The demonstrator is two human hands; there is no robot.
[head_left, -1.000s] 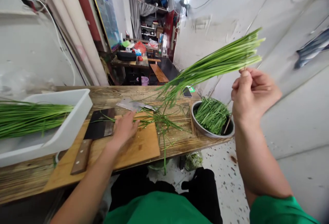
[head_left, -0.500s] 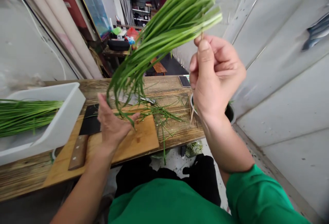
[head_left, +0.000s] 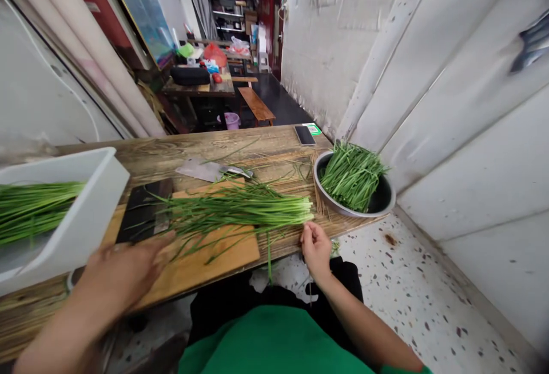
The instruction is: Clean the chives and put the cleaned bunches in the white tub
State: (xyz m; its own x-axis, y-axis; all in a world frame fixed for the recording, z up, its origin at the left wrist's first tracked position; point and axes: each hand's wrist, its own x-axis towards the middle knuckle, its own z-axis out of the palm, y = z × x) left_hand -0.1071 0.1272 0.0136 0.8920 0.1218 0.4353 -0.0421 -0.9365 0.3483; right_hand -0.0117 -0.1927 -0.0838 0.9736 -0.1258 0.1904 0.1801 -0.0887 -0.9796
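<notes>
A bunch of long green chives (head_left: 257, 208) lies spread across the wooden cutting board (head_left: 235, 245), its pale cut ends to the right. My right hand (head_left: 316, 251) is closed in a pinch just below those ends; what its fingertips hold is hidden. My left hand (head_left: 128, 265), slightly blurred, reaches over the board's left part with its fingers stretched out. It covers the place of the handle of a dark-bladed cleaver (head_left: 141, 211), so I cannot see whether it touches it. A second, pale-bladed knife (head_left: 201, 169) lies behind the board.
A white tray (head_left: 100, 182) with more chives stands at left. On the right, a metal bowl (head_left: 381, 205) holds chives, with thin straws (head_left: 318, 191) beside it. A phone (head_left: 304, 135) lies at the table's far end. White walls rise on the right.
The chive bunch has come down from in front of my face onto the board, and my right hand lowered with it. My left hand has left the leaf tips and moved left and nearer.
</notes>
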